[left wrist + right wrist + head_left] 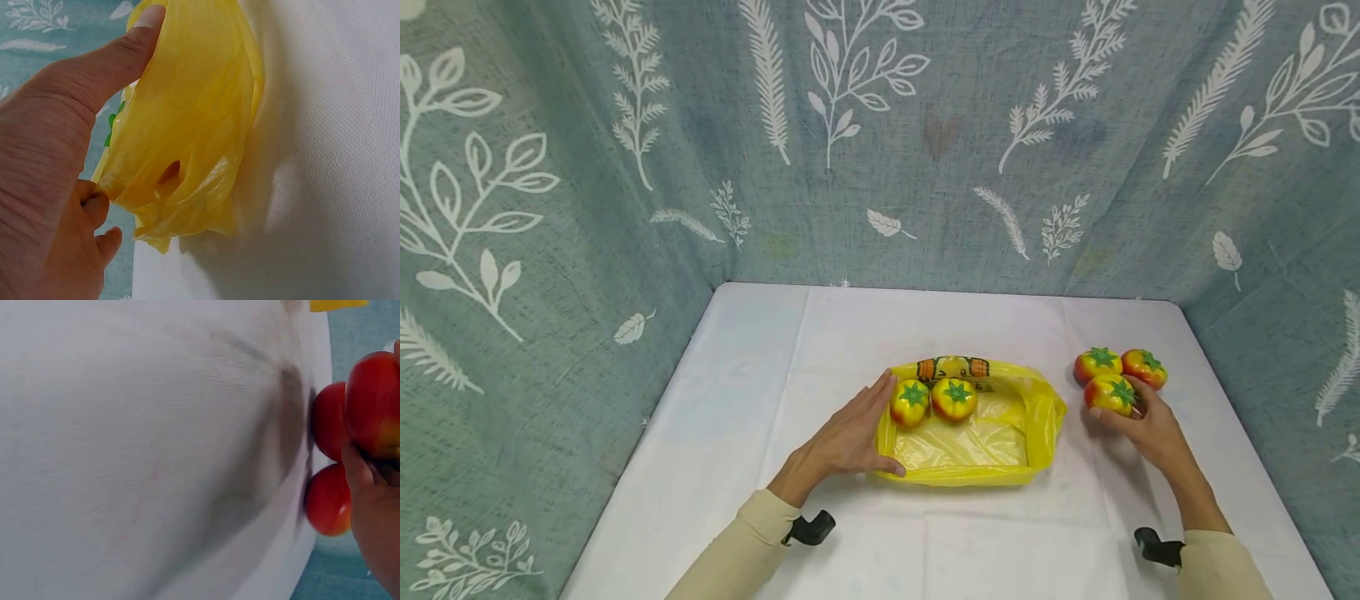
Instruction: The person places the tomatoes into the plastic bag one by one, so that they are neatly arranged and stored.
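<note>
Head view: pinch on the right, brace on the left

Held tomato (1108,395): located between the thumb and fingers of my right hand (1156,432), green crown upward. I pinch it by its sides, which should leave the base free; whether it is clear of the cloth (985,533), I cannot tell. Just beyond my right fingers sit a loose tomato (1096,365) and a second loose tomato (1145,368), probably grouped for short reach.

Yellow bag (1042,421): positioned left of my right hand, mouth up and wide. My left hand (853,433) is spread across its near end, thumb at the front rim, fingers along the side, likely to stop the wall folding inward. Beside those fingers, inside, a bagged tomato (910,406) and another bagged tomato (954,400) presumably weigh the bag down.
</note>
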